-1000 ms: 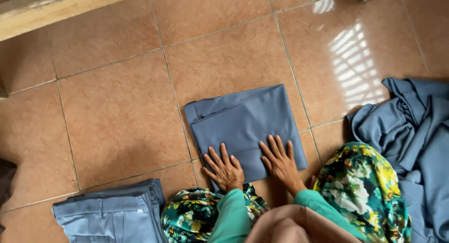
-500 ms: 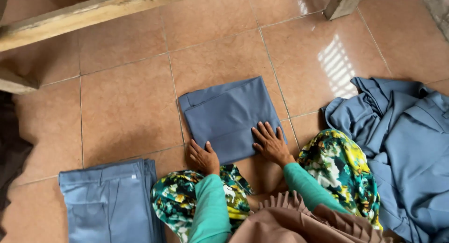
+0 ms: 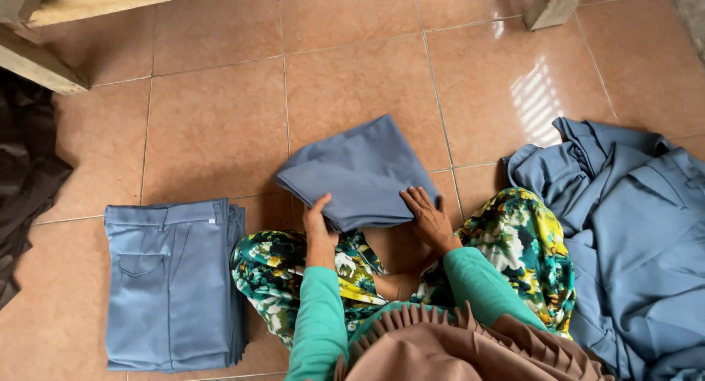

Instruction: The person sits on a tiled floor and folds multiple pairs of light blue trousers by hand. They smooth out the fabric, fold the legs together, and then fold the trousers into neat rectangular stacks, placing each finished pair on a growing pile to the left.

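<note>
Together, my left hand (image 3: 317, 218) and right hand (image 3: 428, 216) close their fingers on a folded blue-grey cloth (image 3: 360, 172); folded trousers (image 3: 170, 282) lie beyond my left fingers.

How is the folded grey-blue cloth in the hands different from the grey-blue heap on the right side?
The folded cloth is a neat, flat, compact square; the heap is loose, crumpled and spread much wider. The left hand and right hand both grip the folded cloth at its near edge, tilting it off the tiled floor; no hand touches the heap, which lies on the floor. Both look like the same grey-blue fabric.
</note>
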